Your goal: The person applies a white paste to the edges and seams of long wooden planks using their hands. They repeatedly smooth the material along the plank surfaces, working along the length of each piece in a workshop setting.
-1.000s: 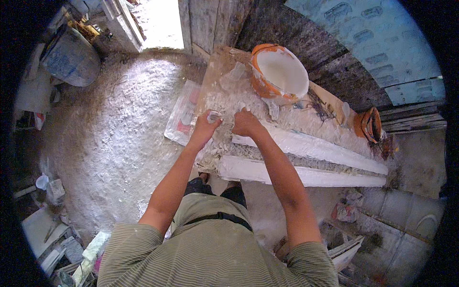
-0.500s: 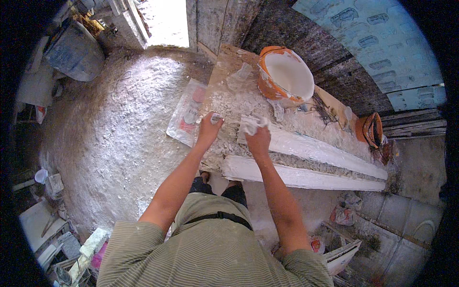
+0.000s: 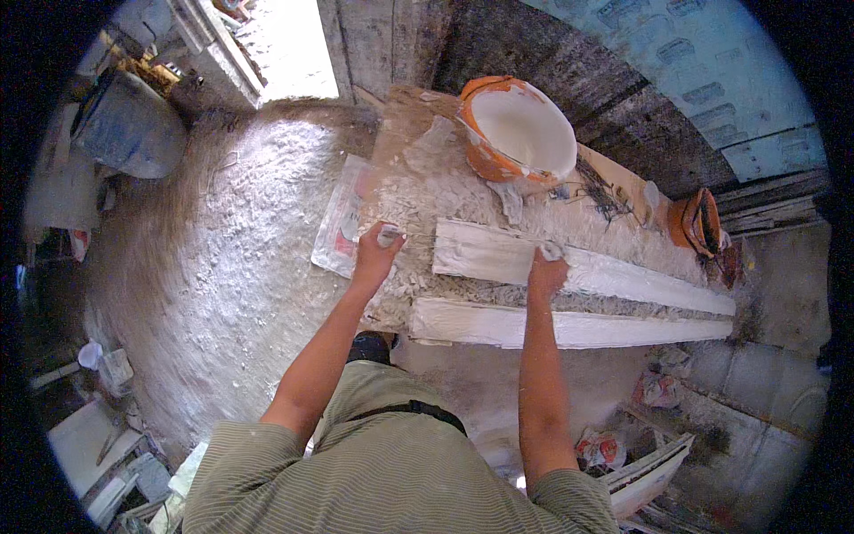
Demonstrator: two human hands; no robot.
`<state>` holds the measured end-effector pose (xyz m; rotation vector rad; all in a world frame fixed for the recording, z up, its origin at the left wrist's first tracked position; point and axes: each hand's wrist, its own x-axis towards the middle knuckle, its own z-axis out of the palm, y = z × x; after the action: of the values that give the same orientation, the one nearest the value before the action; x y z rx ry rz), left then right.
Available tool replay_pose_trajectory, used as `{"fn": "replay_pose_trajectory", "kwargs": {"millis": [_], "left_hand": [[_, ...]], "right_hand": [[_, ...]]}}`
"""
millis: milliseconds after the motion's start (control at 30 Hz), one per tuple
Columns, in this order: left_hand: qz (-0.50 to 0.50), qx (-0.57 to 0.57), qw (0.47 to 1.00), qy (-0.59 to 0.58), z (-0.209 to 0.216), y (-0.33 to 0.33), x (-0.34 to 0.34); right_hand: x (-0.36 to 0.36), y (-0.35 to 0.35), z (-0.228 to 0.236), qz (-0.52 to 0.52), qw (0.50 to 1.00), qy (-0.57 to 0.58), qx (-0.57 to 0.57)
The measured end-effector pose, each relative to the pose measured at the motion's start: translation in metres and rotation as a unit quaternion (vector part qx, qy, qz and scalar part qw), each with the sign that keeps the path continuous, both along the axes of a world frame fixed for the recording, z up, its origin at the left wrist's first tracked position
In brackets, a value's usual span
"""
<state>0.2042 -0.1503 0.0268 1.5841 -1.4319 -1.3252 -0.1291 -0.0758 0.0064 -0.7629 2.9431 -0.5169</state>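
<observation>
Two long, white-coated strips lie side by side on the messy workbench. My right hand is closed on a white, plaster-smeared wad, which rests against the farther strip partway along it. The wad's exact kind does not show. The nearer strip passes under my right forearm. Left of both strips, my left hand is closed around a small greyish-white piece above the bench's left end; I cannot make out its kind.
A large orange bucket of smooth white mix stands behind the strips. Farther right sits a smaller orange bucket, with tangled wire between them. A printed plastic sack hangs at the bench's left edge. A blue barrel stands at the far left.
My right hand has slid rightward along the farther strip with the white wad, baring the strip's left end. My left hand has shifted slightly left and down, still closed.
</observation>
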Motion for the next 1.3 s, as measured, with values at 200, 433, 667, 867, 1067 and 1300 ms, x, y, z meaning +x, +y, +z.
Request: {"fn": "replay_pose_trajectory", "kwargs": {"millis": [200, 433, 667, 867, 1067, 1300], "left_hand": [[0.013, -0.029, 0.999, 0.018, -0.017, -0.001, -0.008], [-0.023, -0.036, 0.999, 0.026, -0.012, -0.004, -0.007], [-0.042, -0.054, 0.998, 0.006, 0.005, -0.007, -0.016], [-0.016, -0.034, 0.998, 0.052, 0.005, -0.01, -0.019], [-0.022, -0.023, 0.999, 0.039, -0.018, -0.004, -0.015], [0.032, -0.005, 0.999, -0.023, -0.017, 0.024, -0.014]], "right_hand": [[-0.071, 0.026, -0.006, -0.095, 0.995, 0.012, -0.03], [-0.067, 0.062, 0.003, -0.039, 0.991, 0.071, -0.105], [-0.076, 0.067, 0.029, -0.032, 0.993, -0.011, -0.115], [-0.032, 0.055, 0.023, 0.027, 0.998, -0.016, -0.049], [0.067, 0.034, 0.012, 0.34, 0.933, -0.055, 0.105], [0.075, 0.04, 0.022, 0.321, 0.943, -0.082, -0.016]]}}
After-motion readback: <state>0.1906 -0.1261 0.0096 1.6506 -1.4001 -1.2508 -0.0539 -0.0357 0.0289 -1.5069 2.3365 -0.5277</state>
